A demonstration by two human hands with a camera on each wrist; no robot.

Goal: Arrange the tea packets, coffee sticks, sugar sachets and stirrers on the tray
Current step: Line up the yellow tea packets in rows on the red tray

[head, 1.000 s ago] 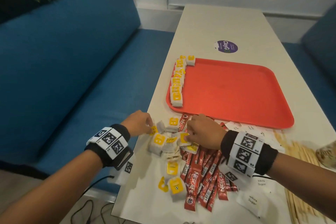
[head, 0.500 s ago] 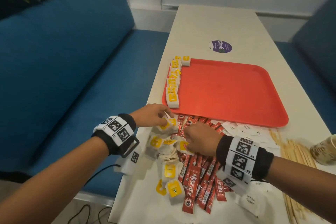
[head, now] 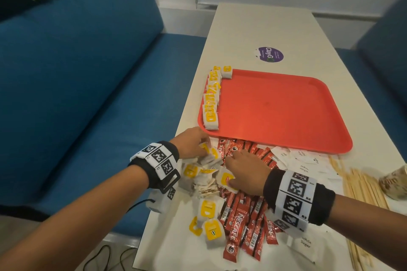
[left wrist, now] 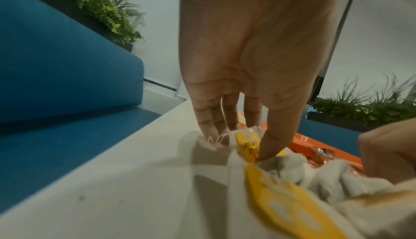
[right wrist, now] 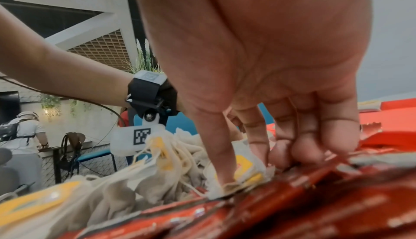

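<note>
A red tray (head: 286, 116) lies on the white table, with a row of tea packets (head: 211, 103) along its left rim. In front of it are a pile of tea packets (head: 204, 180), red coffee sticks (head: 242, 222), white sugar sachets (head: 306, 165) and wooden stirrers (head: 361, 187). My left hand (head: 199, 146) pinches a yellow-tagged tea packet (left wrist: 247, 146) between thumb and fingers just short of the tray's near left corner. My right hand (head: 240, 171) rests on the coffee sticks, its thumb and forefinger round another tea packet (right wrist: 243, 164).
A paper cup (head: 394, 182) stands at the far right beside the stirrers. A purple sticker (head: 269, 54) lies beyond the tray. Blue sofas (head: 88, 72) flank the table, and the table's left edge runs close to my left wrist.
My left hand has moved forward from the pile towards the tray's near left corner with a tea packet. My right hand has stayed on the pile and reached slightly forward.
</note>
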